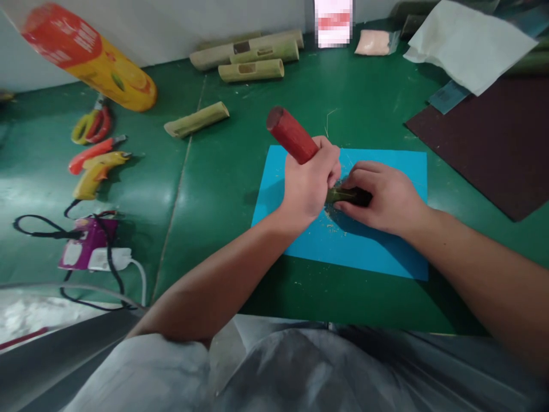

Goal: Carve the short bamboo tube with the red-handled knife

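My left hand [305, 182] is closed round the thick red handle [294, 134] of a tool whose working end is hidden behind my fist. The handle leans up and to the left. My right hand [380, 197] holds a short, dark green bamboo piece [349, 196] by its right part. The left end of the bamboo meets the underside of my left fist. Beneath both hands lies a blue sheet [373, 249], with fine shavings [330, 213] scattered around the bamboo.
On the green table [240, 126], several cut bamboo tubes [253, 70] line the back. At left are a juice bottle [103, 66], scissors [92, 123], a yellow glue gun [100, 171] and a power strip with cords [88, 243]. A brown sheet [493, 143] and white paper [463, 43] lie right.
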`<control>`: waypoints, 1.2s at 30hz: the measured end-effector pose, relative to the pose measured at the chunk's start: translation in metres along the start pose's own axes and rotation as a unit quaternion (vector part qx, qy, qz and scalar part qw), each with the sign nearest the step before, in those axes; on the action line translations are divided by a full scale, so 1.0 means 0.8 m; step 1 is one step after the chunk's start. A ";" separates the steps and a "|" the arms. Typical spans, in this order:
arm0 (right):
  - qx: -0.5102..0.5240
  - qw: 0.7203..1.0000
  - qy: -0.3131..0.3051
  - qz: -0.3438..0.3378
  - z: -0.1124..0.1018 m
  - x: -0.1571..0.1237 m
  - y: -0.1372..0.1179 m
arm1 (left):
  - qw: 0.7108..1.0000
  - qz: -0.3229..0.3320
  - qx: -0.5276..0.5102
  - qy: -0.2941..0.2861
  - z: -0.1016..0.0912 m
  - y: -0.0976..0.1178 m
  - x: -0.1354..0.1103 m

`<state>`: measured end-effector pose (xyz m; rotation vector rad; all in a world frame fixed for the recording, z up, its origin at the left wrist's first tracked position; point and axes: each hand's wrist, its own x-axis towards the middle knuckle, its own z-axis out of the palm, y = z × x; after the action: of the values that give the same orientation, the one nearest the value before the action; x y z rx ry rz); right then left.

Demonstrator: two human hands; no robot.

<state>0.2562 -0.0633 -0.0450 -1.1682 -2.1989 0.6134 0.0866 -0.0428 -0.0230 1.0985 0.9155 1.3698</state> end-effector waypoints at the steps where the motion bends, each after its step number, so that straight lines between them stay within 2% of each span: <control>1: 0.000 1.000 -0.004 0.001 -0.001 0.000 -0.001 | 1.000 -0.001 0.007 0.001 0.001 -0.001 -0.001; 10: -0.008 1.000 -0.003 -0.006 0.001 -0.002 -0.003 | 0.994 -0.041 0.097 0.020 0.009 0.012 -0.008; 18: -0.002 1.000 -0.010 -0.018 0.005 -0.003 0.000 | 0.995 -0.037 0.091 -0.028 0.005 0.013 -0.006; 22: 0.011 1.000 -0.012 -0.024 0.005 -0.002 0.002 | 0.992 -0.071 0.046 -0.088 0.001 0.015 -0.003; 23: 0.012 0.999 -0.012 -0.027 0.005 -0.002 0.002 | 0.993 -0.073 0.035 -0.087 0.001 0.014 -0.002; 26: 0.007 1.000 -0.003 -0.026 0.003 0.000 0.001 | 1.000 -0.025 0.011 0.001 0.002 0.008 -0.001; 28: 0.005 1.000 0.003 -0.021 0.002 0.001 0.000 | 1.000 0.004 0.011 0.025 0.003 0.003 -0.001; 31: 0.005 1.000 0.000 -0.018 0.002 0.001 -0.001 | 0.999 0.011 0.033 0.027 0.004 0.000 -0.001; 36: 0.000 1.000 -0.002 -0.018 0.003 0.000 0.000 | 0.997 -0.021 0.068 0.022 0.007 0.006 -0.004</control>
<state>0.2547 -0.0633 -0.0468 -1.1272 -2.2179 0.6002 0.0902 -0.0470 -0.0174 1.1479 1.0719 1.3166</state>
